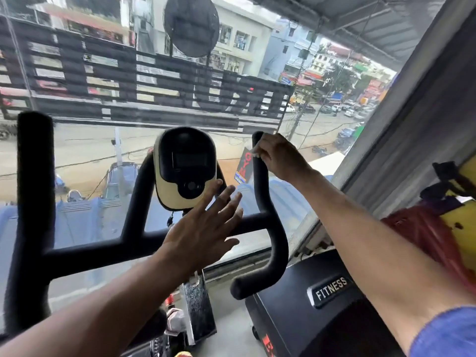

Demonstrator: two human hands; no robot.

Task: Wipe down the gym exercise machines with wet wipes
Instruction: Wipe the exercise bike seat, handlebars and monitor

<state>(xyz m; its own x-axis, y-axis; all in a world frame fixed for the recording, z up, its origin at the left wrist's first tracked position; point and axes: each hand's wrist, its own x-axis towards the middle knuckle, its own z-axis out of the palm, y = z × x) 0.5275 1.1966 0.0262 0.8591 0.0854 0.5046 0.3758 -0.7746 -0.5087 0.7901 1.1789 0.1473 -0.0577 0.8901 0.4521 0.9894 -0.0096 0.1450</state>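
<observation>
An exercise bike's black foam handlebars (85,249) fill the lower view, with a cream and black console (185,167) at the middle. My right hand (279,157) grips the top of the right upright handle (260,176); a sliver of white wet wipe (255,152) shows under its fingers. My left hand (203,225) is held up flat with fingers spread, just below and right of the console, in front of the crossbar. It holds nothing.
A large window (103,140) stands right behind the bike, looking onto a street. A black machine housing labelled FITNESS (331,291) sits at the lower right. Red and yellow equipment (448,222) is at the right edge. The bike's post (198,310) drops below the bars.
</observation>
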